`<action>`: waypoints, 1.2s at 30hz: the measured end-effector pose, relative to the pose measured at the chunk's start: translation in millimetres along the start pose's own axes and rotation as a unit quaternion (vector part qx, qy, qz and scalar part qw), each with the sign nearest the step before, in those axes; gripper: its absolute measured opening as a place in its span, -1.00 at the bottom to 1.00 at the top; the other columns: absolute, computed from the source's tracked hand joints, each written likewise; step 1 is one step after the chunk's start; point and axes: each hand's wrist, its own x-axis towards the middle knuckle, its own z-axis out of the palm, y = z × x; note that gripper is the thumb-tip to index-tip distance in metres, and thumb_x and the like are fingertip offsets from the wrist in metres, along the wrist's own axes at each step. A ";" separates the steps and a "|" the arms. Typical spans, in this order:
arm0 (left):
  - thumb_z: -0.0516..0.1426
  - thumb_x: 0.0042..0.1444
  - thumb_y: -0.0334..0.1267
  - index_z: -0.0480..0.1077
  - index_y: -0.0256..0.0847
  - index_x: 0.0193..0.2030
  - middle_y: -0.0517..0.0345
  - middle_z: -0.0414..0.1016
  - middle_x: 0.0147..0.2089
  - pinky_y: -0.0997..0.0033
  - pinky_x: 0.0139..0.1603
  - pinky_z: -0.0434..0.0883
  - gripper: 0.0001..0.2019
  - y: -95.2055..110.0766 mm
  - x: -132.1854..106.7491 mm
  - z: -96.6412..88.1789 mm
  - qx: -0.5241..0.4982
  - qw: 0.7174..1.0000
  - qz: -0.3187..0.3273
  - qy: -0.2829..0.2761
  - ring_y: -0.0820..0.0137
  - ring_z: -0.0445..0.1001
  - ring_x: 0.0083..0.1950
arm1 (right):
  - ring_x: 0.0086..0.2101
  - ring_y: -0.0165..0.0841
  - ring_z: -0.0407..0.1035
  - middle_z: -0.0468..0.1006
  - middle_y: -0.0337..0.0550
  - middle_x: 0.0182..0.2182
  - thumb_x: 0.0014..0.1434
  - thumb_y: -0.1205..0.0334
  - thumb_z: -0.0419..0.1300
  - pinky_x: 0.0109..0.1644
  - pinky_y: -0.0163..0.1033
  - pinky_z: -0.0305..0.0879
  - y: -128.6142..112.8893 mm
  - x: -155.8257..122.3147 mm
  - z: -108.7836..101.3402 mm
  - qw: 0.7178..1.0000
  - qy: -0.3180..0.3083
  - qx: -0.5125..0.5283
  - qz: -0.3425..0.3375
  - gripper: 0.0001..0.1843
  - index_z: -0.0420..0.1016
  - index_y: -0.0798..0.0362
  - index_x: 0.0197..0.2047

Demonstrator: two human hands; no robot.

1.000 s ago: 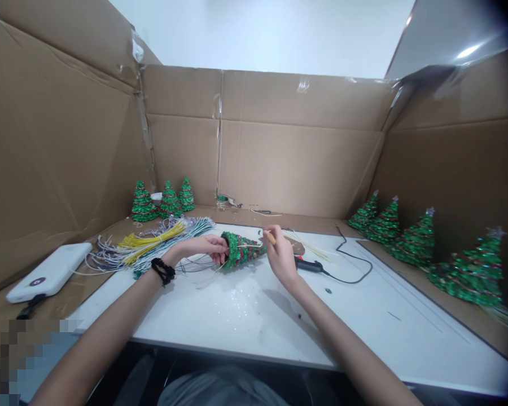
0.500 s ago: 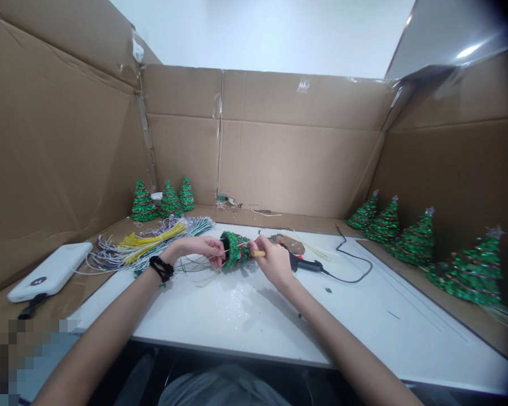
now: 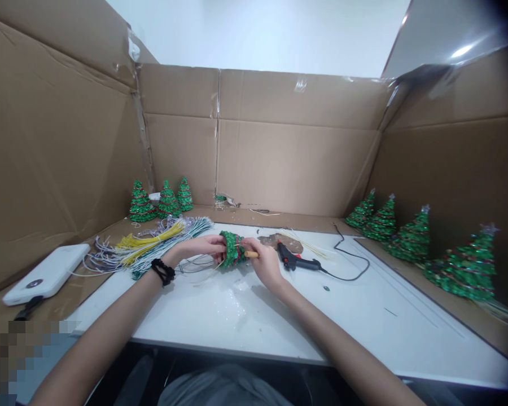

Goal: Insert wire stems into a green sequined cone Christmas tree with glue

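Note:
A small green tinsel Christmas tree (image 3: pixel 232 248) lies on its side above the white board, its base toward the left. My left hand (image 3: pixel 211 248) is closed on the base end, with some fingertips hidden behind or inside it. Pale thin strands hang below that hand. My right hand (image 3: pixel 262 260) is closed around a short tool with a wooden handle (image 3: pixel 250 255). Its fingertips are at the other end of the tree, and the tool's tip is hidden. To the right of this hand lies a black glue gun (image 3: pixel 298 260), its nozzle by a brown cardboard piece (image 3: pixel 290 243).
Bundled yellow, white and green wires (image 3: pixel 161 242) lie left of my hands, beside a white power bank (image 3: pixel 46 273). Finished-looking trees stand at back left (image 3: pixel 167 200) and along the right (image 3: pixel 406 234). The glue gun's cord (image 3: pixel 355 278) curves rightward. Cardboard walls (image 3: pixel 300 163) enclose the board.
My left hand has moved in against the tree's base, covering its dark opening. My right hand and the tool have shifted slightly left, and more of the glue gun shows.

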 end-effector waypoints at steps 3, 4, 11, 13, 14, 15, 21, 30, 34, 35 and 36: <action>0.17 0.04 -0.17 0.43 -0.25 -0.15 0.12 0.48 -0.36 0.44 -0.40 0.34 -0.74 -1.9 6.5 10.4 -0.015 0.999 0.013 0.035 0.45 0.40 -0.46 | -0.29 -0.29 0.45 0.60 -0.26 -0.25 -0.09 0.51 -0.07 -0.24 -0.29 0.25 4.5 -0.5 6.4 0.999 -0.006 0.048 -0.006 -0.52 0.51 -0.08 -0.21; 0.17 0.04 -0.18 0.42 -0.26 -0.16 0.13 0.47 -0.40 0.45 -0.42 0.33 -0.75 -2.9 8.5 13.3 -0.024 0.999 0.012 0.044 0.46 0.38 -0.48 | -0.28 -0.29 0.45 0.60 -0.26 -0.25 -0.07 0.49 -0.07 -0.22 -0.28 0.25 5.9 -0.5 8.1 0.998 -0.003 0.062 0.000 -0.54 0.51 -0.07 -0.22; 0.22 -0.02 -0.22 0.37 -0.31 -0.30 0.13 0.46 -0.44 0.43 -0.39 0.32 -0.78 -7.5 16.3 32.8 -0.136 0.990 0.004 0.048 0.48 0.39 -0.48 | -0.42 -0.32 0.34 0.49 -0.20 -0.41 0.11 0.15 0.05 -0.33 -0.28 0.24 10.1 4.0 7.5 0.980 0.055 0.180 0.068 -0.83 0.37 0.04 -0.30; 0.22 -0.01 -0.24 0.36 -0.32 -0.26 0.11 0.46 -0.39 0.44 -0.36 0.32 -0.78 -8.1 17.3 38.4 -0.162 0.986 0.012 0.043 0.48 0.40 -0.46 | -0.41 -0.33 0.32 0.45 -0.21 -0.43 0.11 0.11 0.06 -0.31 -0.29 0.25 9.3 5.4 4.9 0.973 0.056 0.213 0.066 -0.83 0.33 0.04 -0.35; 0.22 -0.01 -0.24 0.36 -0.31 -0.25 0.11 0.46 -0.37 0.44 -0.35 0.32 -0.78 -8.3 17.7 40.8 -0.172 0.984 0.015 0.044 0.49 0.40 -0.44 | -0.39 -0.33 0.32 0.44 -0.21 -0.43 0.11 0.11 0.06 -0.30 -0.29 0.25 8.7 5.8 3.8 0.970 0.052 0.228 0.063 -0.82 0.32 0.05 -0.35; 0.21 0.00 -0.25 0.36 -0.31 -0.24 0.11 0.46 -0.37 0.46 -0.35 0.31 -0.78 -8.4 17.9 42.8 -0.180 0.983 0.016 0.046 0.50 0.39 -0.44 | -0.38 -0.33 0.32 0.44 -0.21 -0.42 0.11 0.11 0.06 -0.28 -0.29 0.25 8.2 5.9 3.0 0.967 0.048 0.240 0.063 -0.82 0.33 0.05 -0.34; 0.19 0.03 -0.23 0.38 -0.29 -0.25 0.21 0.37 -0.44 0.50 -0.38 0.25 -0.80 -10.7 18.5 45.8 -0.229 0.971 0.023 0.070 0.54 0.31 -0.44 | -0.27 -0.30 0.34 0.46 -0.14 -0.31 0.12 0.12 0.06 -0.18 -0.26 0.27 7.1 4.3 2.3 0.962 0.040 0.262 0.059 -0.80 0.39 0.06 -0.29; 0.23 -0.03 -0.22 0.38 -0.33 -0.34 0.17 0.39 -0.44 0.53 -0.45 0.19 -0.79 -11.2 22.5 49.1 -0.190 0.978 0.031 0.082 0.57 0.27 -0.50 | -0.39 -0.33 0.30 0.44 -0.20 -0.45 0.12 0.04 0.07 -0.30 -0.28 0.23 5.4 1.2 0.5 0.967 0.057 0.235 0.079 -0.76 0.34 0.05 -0.39; 0.23 -0.06 -0.19 0.33 -0.31 -0.44 0.30 0.26 -0.59 0.55 -0.56 0.09 -0.77 -11.4 25.1 57.0 -0.177 0.976 0.048 0.122 0.62 0.16 -0.61 | -0.42 -0.37 0.25 0.39 -0.24 -0.47 0.10 0.04 0.10 -0.33 -0.31 0.20 6.6 2.4 1.0 0.958 0.061 0.266 0.085 -0.76 0.28 0.04 -0.42; 0.23 -0.06 -0.17 0.31 -0.30 -0.45 0.32 0.23 -0.61 0.56 -0.58 0.06 -0.77 -11.4 25.5 59.3 -0.178 0.974 0.052 0.130 0.62 0.14 -0.62 | -0.42 -0.37 0.25 0.39 -0.25 -0.46 0.09 0.04 0.12 -0.33 -0.32 0.19 7.5 3.0 1.3 0.956 0.060 0.275 0.087 -0.76 0.28 0.04 -0.42; 0.22 -0.05 -0.16 0.30 -0.29 -0.45 0.34 0.20 -0.63 0.56 -0.59 0.04 -0.76 -11.2 25.8 61.6 -0.182 0.972 0.056 0.137 0.63 0.12 -0.64 | -0.42 -0.38 0.24 0.38 -0.25 -0.47 0.08 0.04 0.14 -0.34 -0.32 0.18 8.6 3.5 1.7 0.953 0.058 0.284 0.091 -0.76 0.28 0.04 -0.41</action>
